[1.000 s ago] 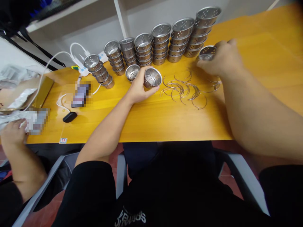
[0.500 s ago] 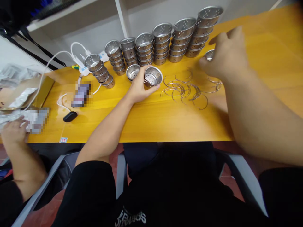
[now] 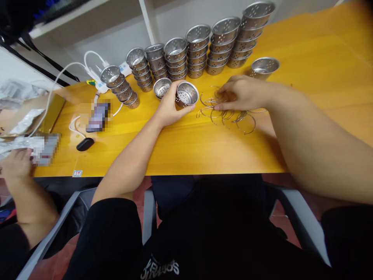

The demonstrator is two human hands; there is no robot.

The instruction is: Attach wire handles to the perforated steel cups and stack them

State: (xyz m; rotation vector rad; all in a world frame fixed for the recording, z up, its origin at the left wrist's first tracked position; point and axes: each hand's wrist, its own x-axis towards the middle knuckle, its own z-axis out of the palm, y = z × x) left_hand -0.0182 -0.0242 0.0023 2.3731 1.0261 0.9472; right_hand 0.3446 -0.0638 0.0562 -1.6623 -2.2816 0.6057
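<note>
My left hand grips a small perforated metal cup, its open mouth tilted toward me. Thumb and fingers wrap the cup's sides, just above the table. My right hand reaches over a loose pile of thin curved metal wires. Its thumb and fingers are apart above the pile, and I see nothing held between them. Behind that hand a single perforated cup stands upright on the table. Another cup sits just behind my left hand, partly hidden by it.
Several stacks of perforated cups line the back of the yellow table. A leaning stack stands left, near a power strip with white cables, a blurred phone and a black oval case. Far left, another person's hand touches plastic packaging.
My right hand has let go of a cup at the right and moved left and down to the wires. My left hand keeps its cup in nearly the same place.
</note>
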